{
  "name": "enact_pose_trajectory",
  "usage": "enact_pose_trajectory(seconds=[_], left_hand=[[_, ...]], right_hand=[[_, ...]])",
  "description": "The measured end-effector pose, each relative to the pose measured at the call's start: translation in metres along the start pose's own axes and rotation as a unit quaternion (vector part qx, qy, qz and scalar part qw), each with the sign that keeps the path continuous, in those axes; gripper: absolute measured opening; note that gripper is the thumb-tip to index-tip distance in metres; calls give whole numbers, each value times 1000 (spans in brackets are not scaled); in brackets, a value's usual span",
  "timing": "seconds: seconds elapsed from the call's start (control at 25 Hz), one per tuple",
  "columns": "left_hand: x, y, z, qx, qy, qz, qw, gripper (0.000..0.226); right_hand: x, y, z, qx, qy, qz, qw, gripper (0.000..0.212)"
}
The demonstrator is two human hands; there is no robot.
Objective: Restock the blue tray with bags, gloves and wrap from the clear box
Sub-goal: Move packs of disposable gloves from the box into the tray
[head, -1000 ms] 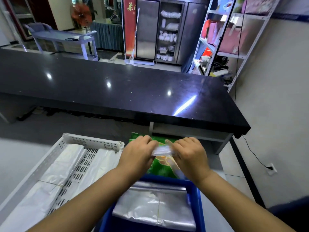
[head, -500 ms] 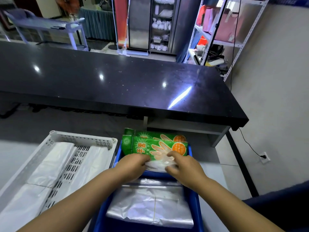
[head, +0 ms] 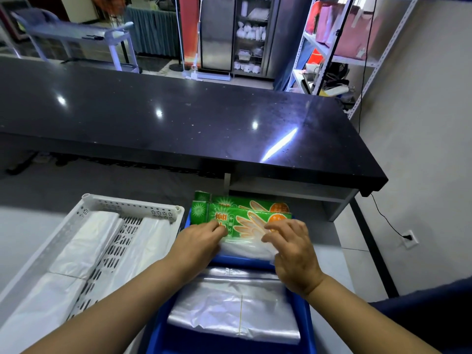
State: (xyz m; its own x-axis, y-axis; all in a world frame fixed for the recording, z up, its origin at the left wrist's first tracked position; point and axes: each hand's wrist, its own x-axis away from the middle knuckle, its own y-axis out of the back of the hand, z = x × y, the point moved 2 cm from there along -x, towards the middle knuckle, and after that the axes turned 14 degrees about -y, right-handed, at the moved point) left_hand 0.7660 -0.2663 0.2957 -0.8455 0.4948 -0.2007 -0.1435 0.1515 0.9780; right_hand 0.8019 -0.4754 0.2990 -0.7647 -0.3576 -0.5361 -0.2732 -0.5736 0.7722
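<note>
A clear glove packet [head: 246, 247] is pinched by the left hand [head: 198, 242] and right hand [head: 291, 247] at the blue tray's [head: 310, 325] far end. Green glove packs [head: 242, 213] are stacked just behind; folded bags [head: 235, 307] are laid at its near end.

One view only, worn on the person's head, looking forward and steeply down, with a wide-angle bend at the edges. Both forearms reach in from the bottom edge. The blue tray [head: 305, 325] sits close beneath the lens, the black counter [head: 178, 118] stretches across mid-frame, and the metal shelving [head: 332, 47] stands far off at top right.
</note>
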Motion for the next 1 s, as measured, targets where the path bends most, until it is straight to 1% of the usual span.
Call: enact_pose_trajectory(seconds=[0.08,0.16,0.2,0.24,0.32,0.36,0.4,0.52,0.56,0.6,0.68,0.76,0.8,0.88,1.0], left_hand=[[-4,-1,-2,-4,12,-7,1000,29],[-8,-2,-2,-13,22,-28,999,28],[-10,-2,-2,-16,22,-40,999,29],[-10,-3,-1,-20,13,-48,999,31],[-10,-6,-1,-33,-30,-46,998,35],[-9,-7,-1,-39,-53,-38,997,36],[-8,-9,-1,-42,-69,-27,996,38],[-5,-12,-1,-35,-77,5,996,45],[-4,-12,-2,-29,-72,14,997,45],[-4,-12,-3,-25,-63,24,997,44],[-5,-13,-4,-8,-38,38,999,39],[-6,-17,-1,40,-1,61,997,37],[-5,-20,1,79,21,69,994,38],[-5,-23,6,153,67,75,983,40],[-3,-27,14,203,86,90,971,38]], right_hand=[[7,-3,0,16,63,1,998,20],[8,-10,-4,99,102,7,990,15],[6,-13,-7,151,99,2,984,15],[3,-16,-11,192,74,-8,979,16],[-3,-16,-16,233,-4,-27,972,21],[-3,-17,-18,238,-24,-32,970,24],[-1,-18,-18,237,-23,-33,971,25],[9,-21,-13,202,52,-40,977,20],[10,-22,-10,190,67,-29,979,17],[9,-22,-9,185,69,-1,980,20],[6,-23,-6,177,38,105,978,30],[3,-24,-8,137,-36,216,966,37],[2,-24,-10,107,-86,261,956,37],[-1,-25,-13,70,-153,307,937,30],[-1,-27,-18,50,-206,328,921,16]])
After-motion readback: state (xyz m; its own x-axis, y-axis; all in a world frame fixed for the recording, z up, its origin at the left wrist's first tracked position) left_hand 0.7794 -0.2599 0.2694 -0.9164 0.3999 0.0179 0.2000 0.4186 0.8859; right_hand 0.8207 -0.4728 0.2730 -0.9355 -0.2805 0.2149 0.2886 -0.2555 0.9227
